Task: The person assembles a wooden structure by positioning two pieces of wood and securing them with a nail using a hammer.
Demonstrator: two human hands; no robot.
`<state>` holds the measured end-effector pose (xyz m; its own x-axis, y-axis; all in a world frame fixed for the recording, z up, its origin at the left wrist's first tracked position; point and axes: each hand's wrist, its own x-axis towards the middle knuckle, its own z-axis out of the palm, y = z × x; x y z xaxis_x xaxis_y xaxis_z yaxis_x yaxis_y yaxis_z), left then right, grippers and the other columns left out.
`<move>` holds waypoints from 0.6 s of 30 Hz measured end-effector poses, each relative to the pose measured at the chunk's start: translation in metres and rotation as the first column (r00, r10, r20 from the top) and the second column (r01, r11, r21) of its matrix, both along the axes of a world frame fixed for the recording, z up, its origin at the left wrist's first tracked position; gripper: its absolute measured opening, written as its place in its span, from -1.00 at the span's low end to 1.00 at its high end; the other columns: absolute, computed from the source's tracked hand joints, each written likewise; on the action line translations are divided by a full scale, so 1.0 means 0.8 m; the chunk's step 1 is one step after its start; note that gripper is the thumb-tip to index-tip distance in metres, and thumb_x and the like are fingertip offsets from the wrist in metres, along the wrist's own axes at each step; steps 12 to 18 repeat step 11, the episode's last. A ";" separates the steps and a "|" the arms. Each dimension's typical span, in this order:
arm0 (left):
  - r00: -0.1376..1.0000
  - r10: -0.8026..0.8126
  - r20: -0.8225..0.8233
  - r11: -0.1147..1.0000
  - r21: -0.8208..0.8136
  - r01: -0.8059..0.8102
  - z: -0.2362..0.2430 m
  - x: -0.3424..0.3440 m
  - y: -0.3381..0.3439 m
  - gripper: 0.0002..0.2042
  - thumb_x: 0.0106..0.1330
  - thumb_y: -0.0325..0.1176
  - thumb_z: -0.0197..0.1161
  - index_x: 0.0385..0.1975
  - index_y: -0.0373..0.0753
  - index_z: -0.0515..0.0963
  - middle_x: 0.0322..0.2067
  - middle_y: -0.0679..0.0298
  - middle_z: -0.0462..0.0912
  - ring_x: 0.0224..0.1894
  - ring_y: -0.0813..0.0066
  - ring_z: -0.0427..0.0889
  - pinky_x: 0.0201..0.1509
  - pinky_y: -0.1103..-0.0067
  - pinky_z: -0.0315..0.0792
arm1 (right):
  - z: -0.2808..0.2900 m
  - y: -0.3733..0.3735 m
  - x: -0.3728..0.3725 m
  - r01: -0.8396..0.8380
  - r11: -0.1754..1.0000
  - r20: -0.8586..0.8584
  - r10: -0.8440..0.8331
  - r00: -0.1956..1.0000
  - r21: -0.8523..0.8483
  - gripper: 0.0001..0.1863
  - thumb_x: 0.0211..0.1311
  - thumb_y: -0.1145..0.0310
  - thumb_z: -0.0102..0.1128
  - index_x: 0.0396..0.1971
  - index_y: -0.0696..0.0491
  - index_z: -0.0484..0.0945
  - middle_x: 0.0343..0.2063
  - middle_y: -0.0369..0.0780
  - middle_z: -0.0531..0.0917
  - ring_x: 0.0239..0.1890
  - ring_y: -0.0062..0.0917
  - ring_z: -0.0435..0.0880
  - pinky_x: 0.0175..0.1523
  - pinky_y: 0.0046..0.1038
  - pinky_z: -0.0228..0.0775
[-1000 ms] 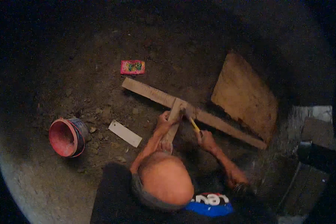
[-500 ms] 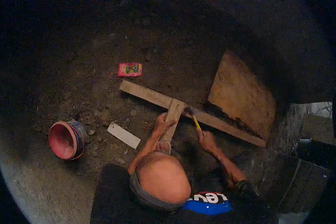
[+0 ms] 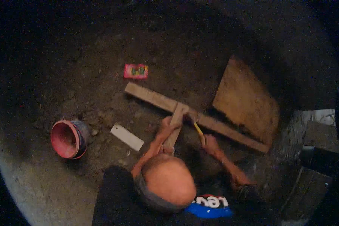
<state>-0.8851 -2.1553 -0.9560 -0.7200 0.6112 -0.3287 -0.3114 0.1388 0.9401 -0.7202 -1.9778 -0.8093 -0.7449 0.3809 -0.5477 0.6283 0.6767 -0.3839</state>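
A long wooden plank (image 3: 229, 132) lies slantwise on the ground, and a shorter wooden piece (image 3: 175, 122) meets it near its middle, forming a T. My left hand (image 3: 165, 129) is closed around the side of the shorter piece, some way below the joint. In my right hand (image 3: 210, 144) is a hammer (image 3: 199, 130) with a yellow handle. Its dark head is at the joint, just right of the shorter piece; blur and dim light hide whether it touches the wood. No nail can be made out.
A worn wooden board (image 3: 248, 98) lies beyond the long plank at right. A pinkish-red bucket (image 3: 66, 139) rests tipped at left. Nearby is a pale flat strip (image 3: 127, 137) with a hole. A pink packet (image 3: 136, 71) lies farther off on the dirt ground (image 3: 90, 90).
The whole view has shifted slightly, so things sit a little farther right. My right hand and the hammer have moved slightly toward me; my left hand keeps its hold on the shorter piece.
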 end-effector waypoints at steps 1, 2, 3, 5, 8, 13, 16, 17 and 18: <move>0.999 0.008 -0.038 0.999 -0.046 -0.010 -0.005 -0.002 0.008 -0.45 0.10 -0.19 0.59 0.01 -0.37 0.58 -0.14 0.16 0.72 -0.14 0.39 0.69 -0.03 0.41 0.56 | 0.007 0.004 -0.006 -0.022 0.991 -0.270 0.056 0.961 0.128 -0.71 0.40 0.19 0.14 -0.40 0.11 0.58 -0.48 -0.01 0.59 -0.40 -0.15 0.58 -0.23 -0.19 0.46; 0.997 0.013 -0.075 0.996 -0.091 -0.020 -0.011 -0.012 0.021 -0.46 0.09 -0.19 0.59 0.01 -0.36 0.59 -0.15 0.16 0.73 -0.13 0.38 0.69 -0.01 0.41 0.56 | 0.017 0.023 -0.015 -0.002 0.989 -0.415 0.064 0.908 0.149 -0.71 0.40 0.17 0.13 -0.36 0.11 0.57 -0.48 0.02 0.59 -0.38 -0.09 0.59 -0.21 -0.16 0.45; 0.999 -0.007 -0.038 0.994 -0.110 0.003 0.000 0.008 0.011 -0.46 0.09 -0.19 0.59 0.01 -0.36 0.59 -0.15 0.16 0.73 -0.13 0.38 0.69 -0.01 0.41 0.56 | 0.023 0.026 -0.006 0.028 0.988 -0.528 0.056 0.847 0.149 -0.70 0.39 0.14 0.11 -0.32 0.10 0.56 -0.47 0.05 0.59 -0.35 -0.02 0.60 -0.19 -0.13 0.45; 0.990 -0.054 0.132 0.991 -0.113 0.069 0.045 -0.025 0.018 -0.46 0.09 -0.17 0.59 0.00 -0.35 0.60 -0.14 0.15 0.73 -0.10 0.38 0.68 0.03 0.42 0.54 | 0.084 0.059 -0.048 0.194 0.981 -0.713 -0.133 0.689 0.004 -0.71 0.40 0.12 0.12 -0.16 0.05 0.53 -0.41 -0.08 0.60 -0.30 -0.15 0.61 -0.17 -0.18 0.48; 0.996 0.023 0.088 0.995 -0.104 -0.014 0.027 -0.020 0.016 -0.46 0.09 -0.15 0.58 -0.01 -0.36 0.61 -0.14 0.13 0.73 -0.11 0.35 0.69 0.03 0.44 0.54 | 0.100 0.050 -0.055 0.287 0.953 -0.768 -0.252 0.590 -0.092 -0.66 0.30 0.17 0.21 -0.02 0.01 0.49 -0.29 -0.18 0.59 -0.20 -0.28 0.60 -0.05 -0.21 0.48; 0.994 -0.023 0.102 0.987 -0.158 0.039 0.058 -0.029 0.019 -0.46 0.12 -0.14 0.56 0.02 -0.34 0.61 -0.09 0.10 0.73 -0.08 0.30 0.70 0.06 0.43 0.53 | 0.080 0.033 -0.026 0.307 0.945 -0.677 -0.297 0.674 -0.110 -0.51 0.20 0.22 0.32 0.11 -0.01 0.45 -0.10 -0.21 0.57 -0.06 -0.39 0.58 0.16 -0.21 0.45; 0.994 -0.023 0.102 0.987 -0.158 0.039 0.058 -0.029 0.019 -0.46 0.12 -0.14 0.56 0.02 -0.34 0.61 -0.09 0.10 0.73 -0.08 0.30 0.70 0.06 0.43 0.53 | 0.080 0.033 -0.026 0.307 0.945 -0.677 -0.297 0.674 -0.110 -0.51 0.20 0.22 0.32 0.11 -0.01 0.45 -0.10 -0.21 0.57 -0.06 -0.39 0.58 0.16 -0.21 0.45; 0.994 -0.023 0.102 0.987 -0.158 0.039 0.058 -0.029 0.019 -0.46 0.12 -0.14 0.56 0.02 -0.34 0.61 -0.09 0.10 0.73 -0.08 0.30 0.70 0.06 0.43 0.53 | 0.080 0.033 -0.026 0.307 0.945 -0.677 -0.297 0.674 -0.110 -0.51 0.20 0.22 0.32 0.11 -0.01 0.45 -0.10 -0.21 0.57 -0.06 -0.39 0.58 0.16 -0.21 0.45; 0.994 -0.023 0.102 0.987 -0.158 0.039 0.058 -0.029 0.019 -0.46 0.12 -0.14 0.56 0.02 -0.34 0.61 -0.09 0.10 0.73 -0.08 0.30 0.70 0.06 0.43 0.53 | 0.080 0.033 -0.026 0.307 0.945 -0.677 -0.297 0.674 -0.110 -0.51 0.20 0.22 0.32 0.11 -0.01 0.45 -0.10 -0.21 0.57 -0.06 -0.39 0.58 0.16 -0.21 0.45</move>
